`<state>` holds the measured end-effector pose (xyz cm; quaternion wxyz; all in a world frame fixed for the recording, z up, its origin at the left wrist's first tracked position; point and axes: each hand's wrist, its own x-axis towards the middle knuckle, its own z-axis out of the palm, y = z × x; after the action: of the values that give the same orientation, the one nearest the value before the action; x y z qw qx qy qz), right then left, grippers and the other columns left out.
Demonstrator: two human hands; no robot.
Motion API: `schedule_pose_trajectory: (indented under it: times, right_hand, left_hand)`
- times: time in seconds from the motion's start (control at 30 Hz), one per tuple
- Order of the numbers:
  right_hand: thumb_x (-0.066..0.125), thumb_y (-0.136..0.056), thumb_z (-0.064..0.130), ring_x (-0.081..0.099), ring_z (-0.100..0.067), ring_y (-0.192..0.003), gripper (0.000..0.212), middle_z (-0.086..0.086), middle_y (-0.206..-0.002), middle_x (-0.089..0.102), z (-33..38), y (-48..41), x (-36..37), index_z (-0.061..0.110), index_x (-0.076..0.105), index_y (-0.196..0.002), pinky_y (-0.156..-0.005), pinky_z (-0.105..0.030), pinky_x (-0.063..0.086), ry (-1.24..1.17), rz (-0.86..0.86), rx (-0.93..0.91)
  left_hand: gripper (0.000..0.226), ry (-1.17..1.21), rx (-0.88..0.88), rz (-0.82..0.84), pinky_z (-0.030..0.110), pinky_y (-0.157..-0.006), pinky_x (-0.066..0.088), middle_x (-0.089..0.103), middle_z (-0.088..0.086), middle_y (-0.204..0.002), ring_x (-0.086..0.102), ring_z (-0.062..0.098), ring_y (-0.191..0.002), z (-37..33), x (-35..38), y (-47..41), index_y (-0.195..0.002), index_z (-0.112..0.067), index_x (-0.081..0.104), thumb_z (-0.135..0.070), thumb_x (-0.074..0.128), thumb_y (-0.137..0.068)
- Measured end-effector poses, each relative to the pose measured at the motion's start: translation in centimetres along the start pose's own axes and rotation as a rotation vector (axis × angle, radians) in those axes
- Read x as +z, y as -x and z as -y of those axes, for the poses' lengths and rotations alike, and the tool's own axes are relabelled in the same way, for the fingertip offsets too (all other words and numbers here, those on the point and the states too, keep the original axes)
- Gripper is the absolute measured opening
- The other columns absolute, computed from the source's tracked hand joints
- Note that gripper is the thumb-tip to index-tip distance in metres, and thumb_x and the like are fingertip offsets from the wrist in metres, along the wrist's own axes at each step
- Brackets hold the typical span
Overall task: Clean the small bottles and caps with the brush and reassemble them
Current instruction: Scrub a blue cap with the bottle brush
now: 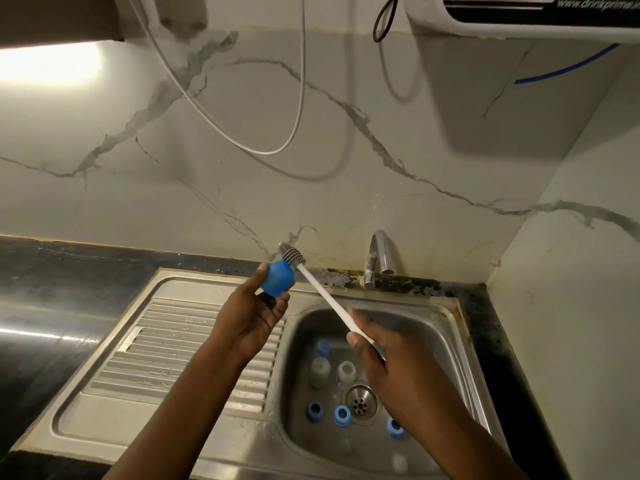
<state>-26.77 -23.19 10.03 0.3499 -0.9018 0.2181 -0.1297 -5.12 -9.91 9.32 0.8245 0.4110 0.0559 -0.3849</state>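
Item 1. Left hand [254, 310]: raised over the draining board [166, 344], fingertips and thumb curled round a rounded blue cap [277, 278], held clear of the sink

Item 2. Right hand [388, 362]: fingers closed on the lower end of the bottle brush [325, 299], white handle slanting up and left; grey bristle head [292, 254] at the cap's upper edge, touching or just beside it, cannot tell which

Item 3. Sink basin [446, 327]: two translucent small bottles [320, 367] upright near the drain [360, 403]; blue rings [342, 415] scattered around it; tap [379, 258] behind, no water seen running

Hazards, as judged: the cap is held only at the fingertips, so a hard push from the brush could pop it loose into the basin; a wet, smooth cap would slip sooner; the long handle, gripped far from the head, gives loose aim, so bristles may skate off the rim; small loose parts lie close to the drain
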Motion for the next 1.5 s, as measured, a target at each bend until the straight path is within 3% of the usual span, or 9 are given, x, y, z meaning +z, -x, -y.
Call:
schedule_pose_trajectory:
  times: [0.23, 0.43, 0.53, 0.63, 0.73, 0.93, 1.17, 1.3, 1.5]
  right_hand:
    - [0.031, -0.088, 0.072, 0.068, -0.002, -0.065, 0.052, 0.003, -0.07, 0.066, -0.6, 1.7, -0.2, 0.067, 0.034, -0.14, -0.057, -0.033, 0.061, -0.058, 0.04, 0.051]
    - [0.041, -0.104, 0.052, 0.062, 0.014, -0.069, 0.047, 0.026, -0.066, 0.063, -0.8, 0.6, -0.7, 0.05, 0.039, -0.151, -0.054, -0.014, 0.05, -0.031, 0.02, 0.063]
    - [0.044, -0.104, 0.052, 0.064, 0.011, -0.076, 0.046, 0.011, -0.064, 0.061, -1.4, 0.0, -0.1, 0.046, 0.045, -0.15, -0.061, -0.018, 0.056, 0.005, -0.018, 0.052]
    - [0.051, -0.104, 0.047, 0.064, 0.01, -0.072, 0.038, 0.013, -0.062, 0.061, -1.7, -0.1, 0.3, 0.041, 0.057, -0.141, -0.058, -0.013, 0.052, -0.009, -0.046, 0.055]
    - [0.049, -0.105, 0.044, 0.061, 0.011, -0.062, 0.036, 0.038, -0.067, 0.058, -1.5, 0.4, -0.3, 0.047, 0.05, -0.141, -0.053, -0.013, 0.046, -0.03, -0.011, 0.046]
    - [0.045, -0.102, 0.055, 0.068, -0.007, -0.064, 0.043, 0.003, -0.068, 0.066, -1.7, 2.0, 0.0, 0.06, 0.044, -0.145, -0.061, -0.031, 0.06, -0.094, 0.029, 0.081]
    - [0.043, -0.102, 0.054, 0.066, 0.005, -0.065, 0.042, 0.038, -0.071, 0.061, -1.7, 1.5, -0.3, 0.06, 0.035, -0.143, -0.056, -0.021, 0.058, -0.09, 0.003, 0.091]
    - [0.034, -0.091, 0.066, 0.068, 0.003, -0.065, 0.054, 0.011, -0.066, 0.065, -1.5, 1.7, -0.2, 0.059, 0.04, -0.145, -0.057, -0.025, 0.06, -0.055, -0.012, 0.096]
    - [0.037, -0.103, 0.057, 0.067, 0.004, -0.074, 0.047, 0.008, -0.071, 0.066, -1.1, 2.2, -0.3, 0.059, 0.033, -0.15, -0.068, -0.024, 0.06, 0.022, 0.025, 0.07]
  left_hand:
    - [0.048, 0.041, 0.006, -0.038, 0.026, -0.07, 0.064, 0.062, 0.023, -0.115, 0.067, 0.019, -0.073, -1.0, -0.3, -0.6, -0.133, -0.005, 0.059, -0.036, 0.071, -0.097]
    - [0.053, -0.096, -0.02, 0.033, 0.025, -0.066, 0.064, 0.061, 0.026, -0.124, 0.064, 0.02, -0.072, 0.8, 0.6, 0.1, -0.137, -0.009, 0.06, -0.033, 0.076, -0.092]
    - [0.053, -0.108, -0.035, 0.06, 0.026, -0.067, 0.064, 0.062, 0.026, -0.125, 0.065, 0.02, -0.073, 1.6, 1.4, 0.5, -0.135, -0.009, 0.061, -0.032, 0.076, -0.09]
    - [0.046, -0.04, -0.031, 0.053, 0.027, -0.067, 0.065, 0.061, 0.024, -0.123, 0.066, 0.021, -0.075, 1.2, 1.8, 0.2, -0.134, -0.007, 0.061, -0.031, 0.073, -0.096]
    - [0.051, 0.054, 0.014, 0.023, 0.029, -0.072, 0.066, 0.062, 0.026, -0.134, 0.072, 0.024, -0.087, 0.6, 1.6, -0.5, -0.137, -0.005, 0.059, -0.03, 0.073, -0.095]
    - [0.058, 0.138, 0.075, 0.018, 0.035, -0.086, 0.065, 0.068, 0.03, -0.13, 0.076, 0.03, -0.11, 0.1, 0.9, -1.4, -0.142, -0.002, 0.053, -0.028, 0.075, -0.094]
    - [0.058, -0.113, 0.114, 0.022, 0.036, -0.09, 0.064, 0.067, 0.023, -0.133, 0.073, 0.029, -0.109, 1.1, 1.2, -1.0, -0.139, -0.004, 0.059, -0.029, 0.078, -0.091]
    - [0.042, -0.049, 0.065, 0.004, 0.041, -0.091, 0.064, 0.071, 0.029, -0.125, 0.074, 0.036, -0.111, 1.1, 0.9, -1.0, -0.139, -0.006, 0.057, -0.023, 0.067, -0.102]
    - [0.04, -0.143, 0.104, -0.044, 0.04, -0.086, 0.065, 0.07, 0.025, -0.126, 0.076, 0.037, -0.106, 0.9, 0.8, -0.5, -0.132, -0.002, 0.063, -0.019, 0.072, -0.097]
